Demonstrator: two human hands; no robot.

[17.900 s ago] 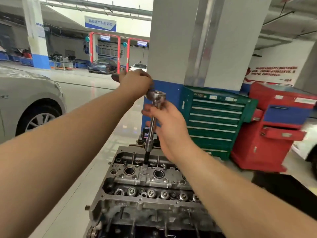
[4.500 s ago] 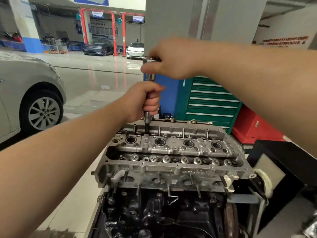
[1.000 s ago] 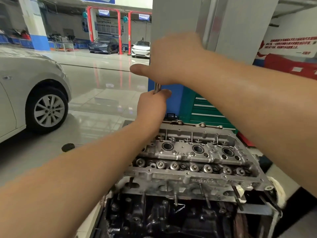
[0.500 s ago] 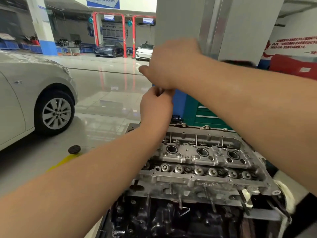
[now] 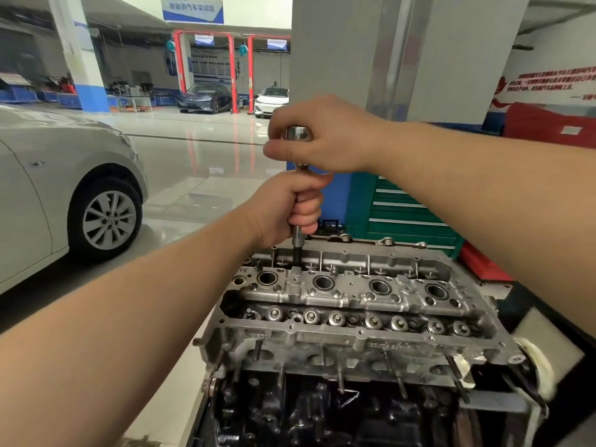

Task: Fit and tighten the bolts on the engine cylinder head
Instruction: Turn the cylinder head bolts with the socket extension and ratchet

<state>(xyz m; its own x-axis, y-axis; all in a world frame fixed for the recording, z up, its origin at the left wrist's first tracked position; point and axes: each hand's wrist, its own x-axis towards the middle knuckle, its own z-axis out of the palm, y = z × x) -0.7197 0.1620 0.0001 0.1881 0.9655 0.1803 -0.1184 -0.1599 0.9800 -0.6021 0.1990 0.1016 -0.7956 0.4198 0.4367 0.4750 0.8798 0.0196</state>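
The grey aluminium cylinder head (image 5: 354, 298) sits on top of a dark engine block, with a row of spark plug wells and valve springs showing. A ratchet with a long extension (image 5: 296, 246) stands upright in a bolt hole near the head's far left end. My left hand (image 5: 290, 204) grips the extension shaft, fingers wrapped round it. Just above, my right hand (image 5: 322, 137) is curled over the shiny ratchet head (image 5: 299, 133). The bolt itself is hidden down in the hole.
A silver car (image 5: 64, 195) stands to the left on the glossy floor. A green tool cabinet (image 5: 406, 217) and a red cabinet (image 5: 548, 124) are behind the engine by a grey pillar (image 5: 387, 53). Two more cars are parked far back.
My view has pulled back and to the right, so the whole head shows. My right hand has shifted and now uncovers the ratchet head; my left hand keeps its grip on the extension.
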